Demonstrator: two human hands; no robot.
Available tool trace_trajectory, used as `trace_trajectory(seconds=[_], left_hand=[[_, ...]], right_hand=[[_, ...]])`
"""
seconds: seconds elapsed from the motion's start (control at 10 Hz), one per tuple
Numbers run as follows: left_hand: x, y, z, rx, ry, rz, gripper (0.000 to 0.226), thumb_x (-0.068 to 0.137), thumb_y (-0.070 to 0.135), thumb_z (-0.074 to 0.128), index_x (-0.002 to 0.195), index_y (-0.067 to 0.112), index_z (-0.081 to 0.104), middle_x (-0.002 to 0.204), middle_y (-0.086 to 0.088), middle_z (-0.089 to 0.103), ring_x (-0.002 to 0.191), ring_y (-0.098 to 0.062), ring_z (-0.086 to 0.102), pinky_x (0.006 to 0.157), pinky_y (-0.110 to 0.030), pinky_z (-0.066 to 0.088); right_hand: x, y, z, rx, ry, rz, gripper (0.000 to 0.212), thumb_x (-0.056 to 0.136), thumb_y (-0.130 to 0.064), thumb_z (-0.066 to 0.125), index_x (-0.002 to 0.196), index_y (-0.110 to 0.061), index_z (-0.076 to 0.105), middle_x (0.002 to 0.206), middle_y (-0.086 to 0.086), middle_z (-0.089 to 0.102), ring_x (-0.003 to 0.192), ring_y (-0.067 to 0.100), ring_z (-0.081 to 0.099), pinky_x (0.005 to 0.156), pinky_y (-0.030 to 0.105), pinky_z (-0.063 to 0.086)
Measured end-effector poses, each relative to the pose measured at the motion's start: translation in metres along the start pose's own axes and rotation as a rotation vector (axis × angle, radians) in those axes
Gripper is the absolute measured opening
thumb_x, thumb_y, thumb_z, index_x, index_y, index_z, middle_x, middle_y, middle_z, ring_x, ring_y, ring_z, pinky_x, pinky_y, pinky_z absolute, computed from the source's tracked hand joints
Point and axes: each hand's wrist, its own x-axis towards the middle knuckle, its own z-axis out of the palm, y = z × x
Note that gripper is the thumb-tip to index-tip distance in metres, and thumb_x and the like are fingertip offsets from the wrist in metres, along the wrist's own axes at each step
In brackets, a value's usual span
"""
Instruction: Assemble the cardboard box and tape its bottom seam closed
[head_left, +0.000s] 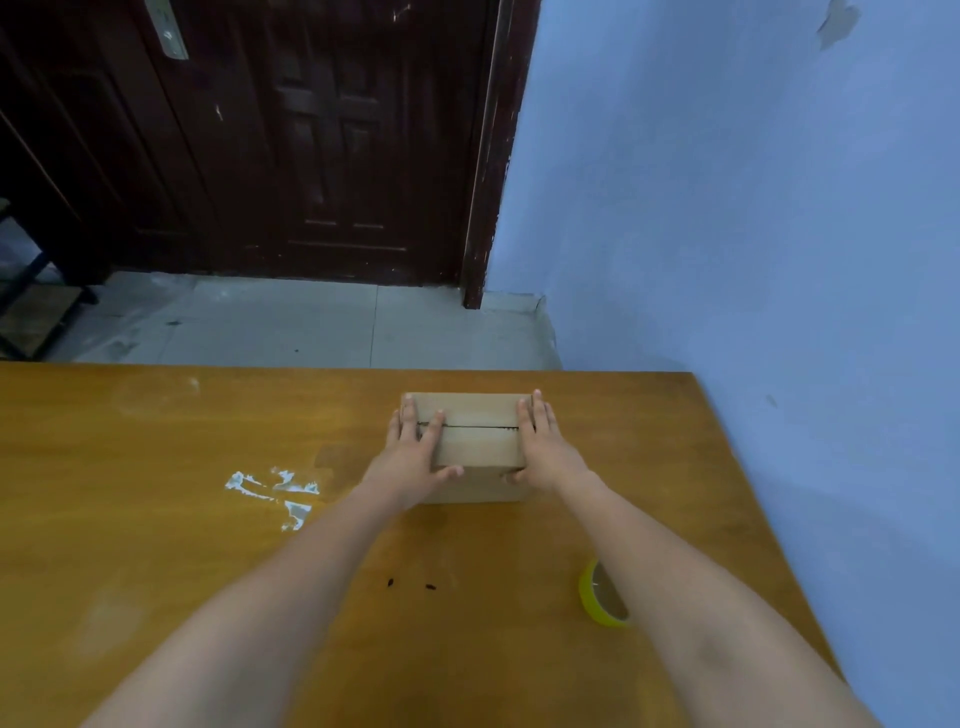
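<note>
- Pressing flat on the cardboard box (470, 439), left hand (413, 447) with straight fingers spread over the box's left end, thumb stretched along the near top edge.
- Resting on the opposite end, right hand (540, 441), fingers straight and laid over the top right edge, thumb tucked against the near side of the box.
- Standing between the two hands on the bench (156, 493), the box with both flaps folded down, a dark open seam (478, 427) running from one hand to the other, no tape across it.
- Lying well behind the right hand, beside the right forearm, a yellow tape roll (597, 595), partly hidden by the arm.
- Showing left of the left forearm, white scuffed patches (280, 493) on the bench top.
</note>
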Motion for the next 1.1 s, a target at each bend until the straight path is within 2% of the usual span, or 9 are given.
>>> trace_trajectory(seconds=[0.3, 0.4, 0.5, 0.6, 0.8, 0.9, 1.0, 1.1], left_hand=[[0.021, 0.011, -0.003, 0.164, -0.038, -0.053, 0.086, 0.088, 0.067, 0.034, 0.148, 0.029, -0.014, 0.151, -0.012, -0.033, 0.143, -0.035, -0.016, 0.112, -0.050, 0.026], [0.022, 0.010, 0.003, 0.235, -0.016, -0.079, 0.085, 0.087, 0.069, 0.031, 0.148, 0.030, -0.014, 0.152, -0.012, -0.032, 0.143, -0.035, -0.016, 0.113, -0.049, 0.020], [0.022, 0.014, 0.000, 0.283, -0.018, -0.105, 0.084, 0.088, 0.069, 0.030, 0.150, 0.030, -0.011, 0.153, -0.014, -0.028, 0.144, -0.035, -0.013, 0.116, -0.051, 0.007], [0.019, 0.024, -0.004, 0.320, -0.005, -0.167, 0.083, 0.088, 0.068, 0.033, 0.150, 0.031, -0.008, 0.156, -0.012, -0.021, 0.144, -0.034, -0.010, 0.114, -0.053, 0.001], [0.003, 0.047, -0.014, 0.387, 0.039, -0.215, 0.078, 0.092, 0.057, 0.039, 0.151, 0.023, 0.001, 0.159, -0.011, -0.001, 0.146, -0.028, -0.003, 0.115, -0.051, 0.007], [-0.013, 0.067, -0.030, 0.423, 0.068, -0.221, 0.068, 0.097, 0.037, 0.039, 0.151, 0.016, 0.004, 0.159, -0.008, 0.000, 0.146, -0.025, -0.002, 0.117, -0.047, 0.010], [-0.023, 0.082, -0.041, 0.465, 0.095, -0.194, 0.064, 0.098, 0.032, 0.037, 0.151, 0.015, 0.007, 0.160, -0.007, -0.002, 0.146, -0.024, -0.003, 0.117, -0.046, 0.010], [-0.040, 0.105, -0.074, 0.536, 0.130, -0.092, 0.061, 0.096, 0.040, 0.041, 0.148, 0.014, 0.023, 0.159, -0.007, 0.005, 0.146, -0.024, 0.004, 0.115, -0.045, 0.014]], right_hand=[[0.005, 0.005, -0.009, -0.127, 0.046, 0.011, 0.112, 0.081, -0.042, 0.068, 0.148, -0.013, -0.017, 0.156, 0.008, -0.023, 0.147, 0.027, -0.003, 0.105, 0.043, 0.041], [0.003, 0.007, -0.006, -0.133, 0.055, 0.004, 0.111, 0.081, -0.045, 0.067, 0.149, -0.014, -0.016, 0.156, 0.007, -0.023, 0.147, 0.027, -0.002, 0.103, 0.043, 0.043], [0.004, 0.009, -0.008, -0.131, 0.041, -0.005, 0.110, 0.081, -0.046, 0.067, 0.150, -0.014, -0.013, 0.157, 0.006, -0.022, 0.147, 0.026, 0.002, 0.100, 0.043, 0.045], [0.005, 0.014, -0.017, -0.121, 0.003, -0.041, 0.107, 0.081, -0.047, 0.066, 0.150, -0.017, -0.010, 0.158, 0.004, -0.019, 0.147, 0.025, 0.008, 0.103, 0.043, 0.043], [-0.006, 0.037, -0.045, -0.117, -0.062, -0.169, 0.089, 0.087, -0.048, 0.058, 0.152, -0.020, 0.004, 0.160, -0.002, -0.008, 0.147, 0.022, 0.005, 0.115, 0.044, 0.028], [-0.021, 0.054, -0.060, -0.099, 0.000, -0.208, 0.075, 0.092, -0.041, 0.052, 0.151, -0.020, 0.012, 0.160, -0.007, -0.001, 0.146, 0.018, 0.011, 0.113, 0.040, 0.028], [-0.037, 0.066, -0.070, -0.080, 0.036, -0.212, 0.071, 0.093, -0.039, 0.051, 0.151, -0.020, 0.015, 0.160, -0.005, 0.003, 0.146, 0.019, 0.014, 0.112, 0.040, 0.030], [-0.053, 0.082, -0.097, -0.113, 0.115, -0.206, 0.066, 0.094, -0.039, 0.050, 0.148, -0.014, 0.022, 0.156, 0.002, 0.022, 0.139, 0.024, 0.029, 0.108, 0.041, 0.036]])
